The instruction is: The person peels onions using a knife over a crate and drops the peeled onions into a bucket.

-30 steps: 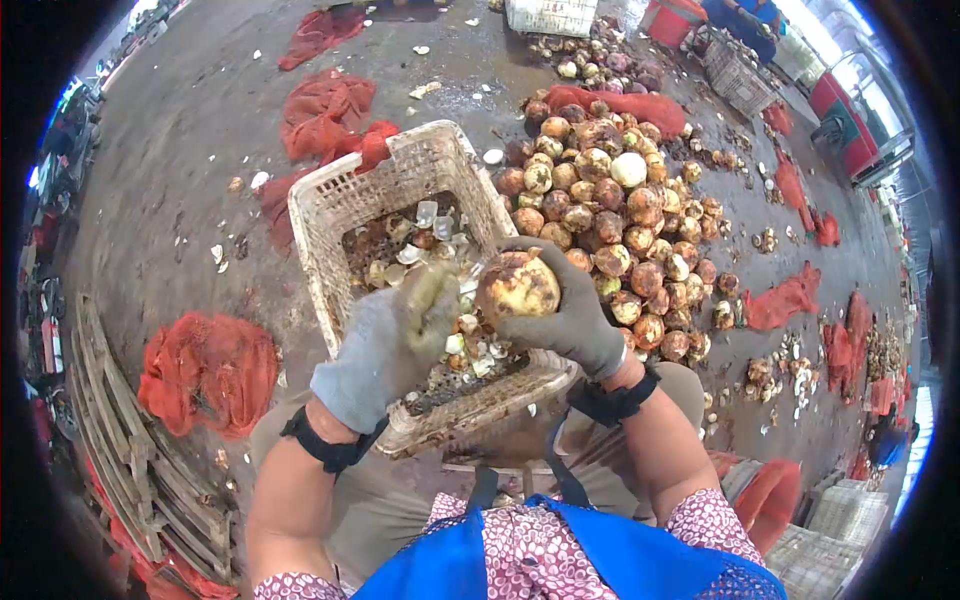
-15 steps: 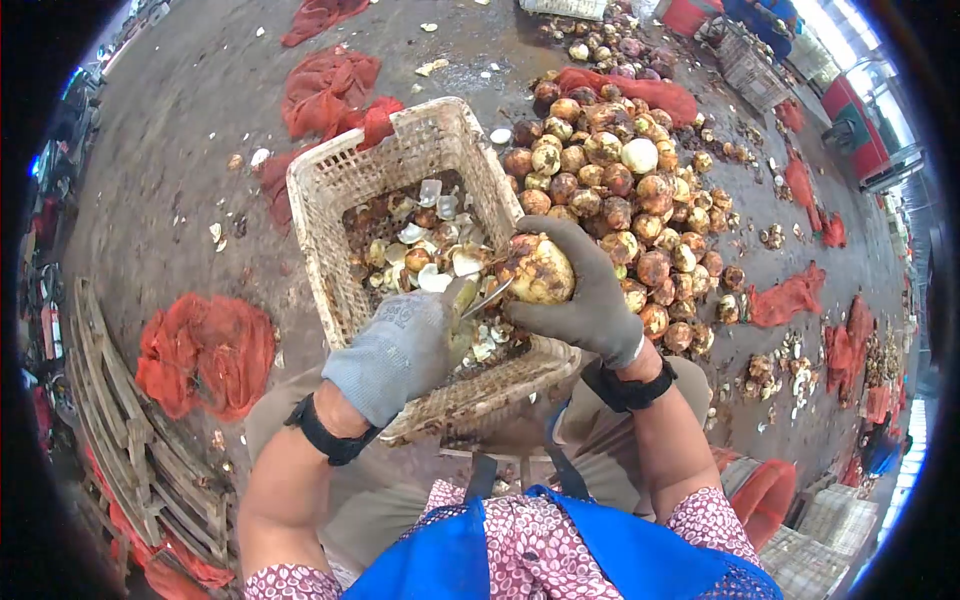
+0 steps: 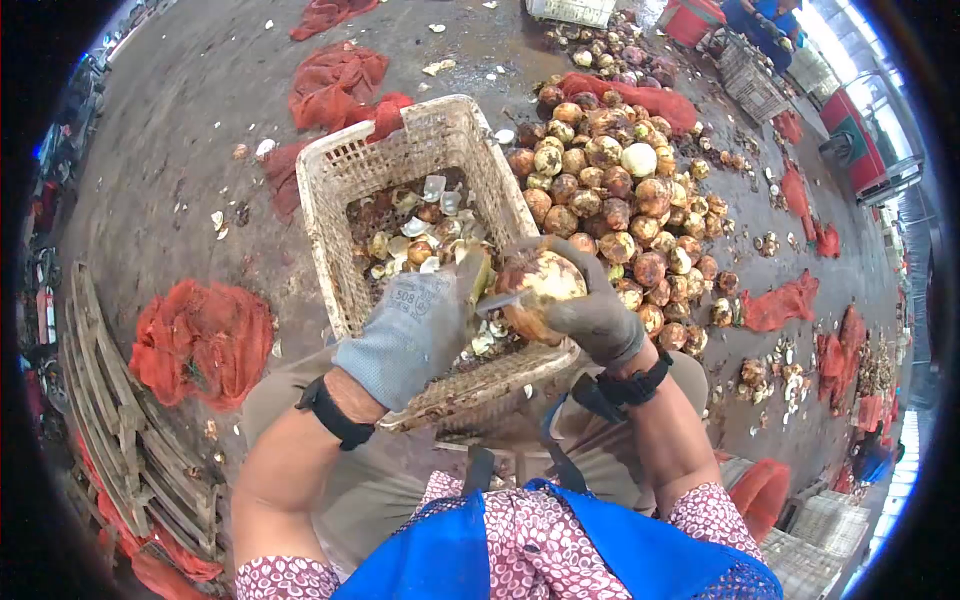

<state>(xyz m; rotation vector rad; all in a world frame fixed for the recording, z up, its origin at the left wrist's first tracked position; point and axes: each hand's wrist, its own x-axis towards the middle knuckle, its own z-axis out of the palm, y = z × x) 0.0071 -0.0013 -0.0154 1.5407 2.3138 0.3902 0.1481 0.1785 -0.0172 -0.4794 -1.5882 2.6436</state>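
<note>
My left hand (image 3: 415, 320), in a grey glove, is closed around a knife (image 3: 503, 300); the handle is mostly hidden and the short blade points right. The blade lies against a large onion (image 3: 545, 278) with brown, dirty skin and a pale patch on top. My right hand (image 3: 602, 318), in a darker glove, grips that onion from the right side. Both hands are above the near right part of a dirty white plastic crate (image 3: 318, 215). Peeled onion skins (image 3: 415, 228) and pale layers lie in the crate.
A big heap of onions (image 3: 617, 183) lies on the ground just right of the crate. Red mesh bags (image 3: 205, 340) are scattered about. Wooden slats (image 3: 120, 420) lie at the left. Another person (image 3: 768, 30) is at the far right, beside a crate (image 3: 752, 85).
The onion has turned in my right hand, showing more pale surface on top. My left hand and the knife have shifted slightly right. The view has moved a little.
</note>
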